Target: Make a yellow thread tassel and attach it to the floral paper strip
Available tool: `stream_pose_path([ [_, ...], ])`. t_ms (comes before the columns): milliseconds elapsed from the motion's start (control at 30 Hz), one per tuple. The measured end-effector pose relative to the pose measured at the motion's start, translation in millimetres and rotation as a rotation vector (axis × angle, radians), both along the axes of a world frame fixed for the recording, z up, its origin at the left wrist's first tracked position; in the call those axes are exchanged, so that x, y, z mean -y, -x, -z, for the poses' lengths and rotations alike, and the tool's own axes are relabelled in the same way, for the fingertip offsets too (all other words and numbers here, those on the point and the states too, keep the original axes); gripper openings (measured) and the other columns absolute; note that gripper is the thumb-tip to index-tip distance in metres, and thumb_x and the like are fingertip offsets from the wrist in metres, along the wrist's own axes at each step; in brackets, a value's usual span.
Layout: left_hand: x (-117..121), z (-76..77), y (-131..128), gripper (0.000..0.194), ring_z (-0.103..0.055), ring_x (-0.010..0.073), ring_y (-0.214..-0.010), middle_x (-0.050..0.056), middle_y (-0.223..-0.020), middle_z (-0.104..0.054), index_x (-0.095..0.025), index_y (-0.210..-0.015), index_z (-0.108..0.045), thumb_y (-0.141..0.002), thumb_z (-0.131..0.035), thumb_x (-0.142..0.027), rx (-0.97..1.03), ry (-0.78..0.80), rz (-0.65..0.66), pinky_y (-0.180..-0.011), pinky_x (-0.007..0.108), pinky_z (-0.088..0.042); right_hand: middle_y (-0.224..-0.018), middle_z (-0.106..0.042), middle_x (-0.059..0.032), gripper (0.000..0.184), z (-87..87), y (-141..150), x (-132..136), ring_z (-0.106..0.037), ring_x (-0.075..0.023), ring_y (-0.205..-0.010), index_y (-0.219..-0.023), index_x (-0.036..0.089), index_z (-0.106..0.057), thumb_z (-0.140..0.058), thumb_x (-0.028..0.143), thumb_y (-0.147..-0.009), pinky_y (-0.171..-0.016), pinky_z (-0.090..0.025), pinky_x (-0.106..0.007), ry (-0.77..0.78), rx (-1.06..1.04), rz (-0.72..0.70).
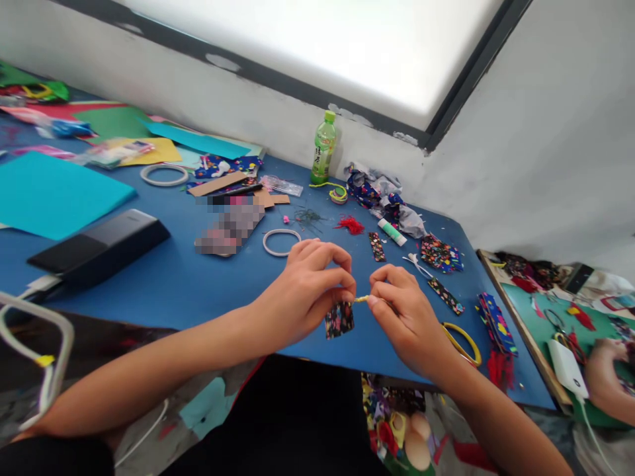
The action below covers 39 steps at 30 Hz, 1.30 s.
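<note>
- Here's the blue worktop, spread out beneath and beyond both hands, scraps everywhere!
- Over to the far left of the left hand, a big turquoise sheet lies flat.
- Closer in on that side, a black power bank sits with a white cable plugged into it.
- Centre stage, the left hand: fingers curled, thumb and fingertips pinching tight.
- Opposite, just beside it, the right hand, its thumb and fingers also closed in a pinch.
- Straight beyond them, a green bottle stands upright near the wall.
- And there's the patterned fabric piece, hanging below the left fingertips that grip it!
- Beyond the right hand lies a glue stick.
- Smallest of all, a yellow cord bridges the gap, its end in the right fingertips.
</note>
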<state>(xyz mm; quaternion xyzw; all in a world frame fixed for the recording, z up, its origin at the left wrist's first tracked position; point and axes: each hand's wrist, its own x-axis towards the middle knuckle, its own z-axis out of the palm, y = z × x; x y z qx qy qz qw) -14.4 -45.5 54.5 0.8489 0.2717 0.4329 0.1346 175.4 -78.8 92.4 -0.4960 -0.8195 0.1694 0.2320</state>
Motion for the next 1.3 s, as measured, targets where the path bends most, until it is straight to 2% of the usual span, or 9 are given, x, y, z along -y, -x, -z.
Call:
stream_pose_path([
  [167,-0.6,-1.0,-3.0,0.017,-0.05,0.0173,-0.091,0.003,-0.093,-0.055,-0.019,-0.081,-0.061,-0.092,-0.05,-0.012,-0.028,-0.008,-0.027,-0.097,0.04,-0.03,-0.083,-0.054,-0.0027,0.027,-2.2,-1.7,-0.2,-0.05,-0.0169,-0.081,-0.064,0.018,-0.048,-0.042,0.021,-0.09,-0.079,-0.034,-0.036,-0.021,0.049,0.007],
  [400,-4.4,-8.0,-3.5,0.018,-0.049,0.018,-0.087,0.004,-0.091,-0.055,-0.017,-0.079,-0.062,-0.091,-0.051,-0.01,-0.057,-0.006,-0.021,-0.086,0.038,-0.033,-0.084,-0.055,-0.0022,0.027,-2.5,-7.2,-0.5,-0.05,-0.0169,-0.082,-0.064,0.019,-0.047,-0.042,0.021,-0.09,-0.08,-0.033,-0.036,-0.04,0.069,0.021],
  [600,-9.3,-7.3,-2.7,0.017,-0.05,0.018,-0.088,0.003,-0.091,-0.055,-0.017,-0.078,-0.062,-0.09,-0.052,-0.01,-0.044,0.006,-0.026,-0.086,0.038,-0.034,-0.082,-0.054,-0.0018,0.028,-3.4,-9.2,-1.9,-0.049,-0.0164,-0.08,-0.064,0.018,-0.047,-0.041,0.021,-0.091,-0.079,-0.032,-0.036,-0.026,0.053,0.024],
  [900,-9.2,-13.8,2.3,0.016,-0.051,0.0182,-0.09,0.003,-0.093,-0.055,-0.017,-0.081,-0.063,-0.091,-0.051,-0.013,-0.108,0.083,-0.034,-0.088,0.04,-0.036,-0.083,-0.055,-0.0023,0.028,-3.9,-9.9,-3.3,-0.05,-0.0174,-0.081,-0.064,0.018,-0.049,-0.04,0.021,-0.091,-0.08,-0.033,-0.039,-0.003,0.043,0.023],
  [1033,-12.2,-12.2,4.9,0.016,-0.052,0.0179,-0.091,0.003,-0.092,-0.055,-0.018,-0.08,-0.064,-0.091,-0.052,-0.014,-0.096,0.142,-0.008,-0.087,0.038,-0.037,-0.083,-0.054,-0.0028,0.029,0.1,-12.9,-6.1,-0.051,-0.0179,-0.082,-0.063,0.019,-0.047,-0.04,0.02,-0.091,-0.081,-0.036,-0.039,0.005,0.004,-0.008],
  [1167,-21.5,-11.2,8.8,0.014,-0.054,0.0181,-0.093,0.003,-0.094,-0.057,-0.019,-0.08,-0.066,-0.09,-0.055,-0.017,-0.152,0.199,0.049,-0.091,0.039,-0.037,-0.094,-0.055,-0.0057,0.027,8.6,-17.3,-9.9,-0.052,-0.0189,-0.091,-0.066,0.019,-0.049,-0.042,0.021,-0.092,-0.082,-0.04,-0.036,-0.039,-0.067,-0.093],
  [1300,-33.9,-20.0,9.0,0.012,-0.056,0.0189,-0.098,0.002,-0.098,-0.062,-0.021,-0.079,-0.068,-0.087,-0.059,-0.018,-0.286,0.164,0.066,-0.097,0.041,-0.034,-0.096,-0.056,-0.0074,0.024,10.4,-14.9,-10.4,-0.053,-0.02,-0.094,-0.067,0.018,-0.051,-0.044,0.019,-0.091,-0.084,-0.041,-0.036,-0.133,-0.023,-0.096],
])
